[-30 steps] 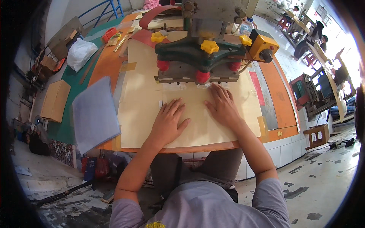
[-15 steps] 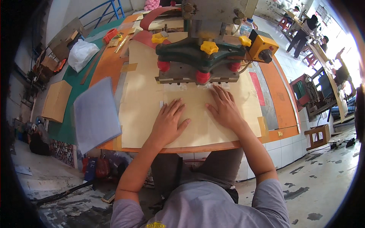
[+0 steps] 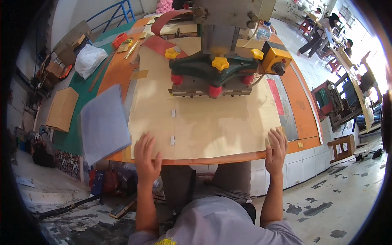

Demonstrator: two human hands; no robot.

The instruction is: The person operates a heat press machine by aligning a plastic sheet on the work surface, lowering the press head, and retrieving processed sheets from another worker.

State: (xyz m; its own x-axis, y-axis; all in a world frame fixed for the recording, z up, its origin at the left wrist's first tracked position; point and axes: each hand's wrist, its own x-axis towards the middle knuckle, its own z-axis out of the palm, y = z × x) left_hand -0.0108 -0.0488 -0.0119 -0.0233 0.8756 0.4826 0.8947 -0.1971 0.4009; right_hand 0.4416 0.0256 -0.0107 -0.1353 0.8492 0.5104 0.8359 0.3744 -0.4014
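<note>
Fingers (image 3: 143, 143) lie flat, holding nothing: your 2 hands grip-free at the sheet's (image 3: 204, 122) near corners, positioning it; judge alignment under the press (image 3: 216, 69) next.

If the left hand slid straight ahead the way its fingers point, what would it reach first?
Probably the small white tab on the tan board, just ahead of the left hand; the line may pass slightly left of it, toward the bare board.
</note>
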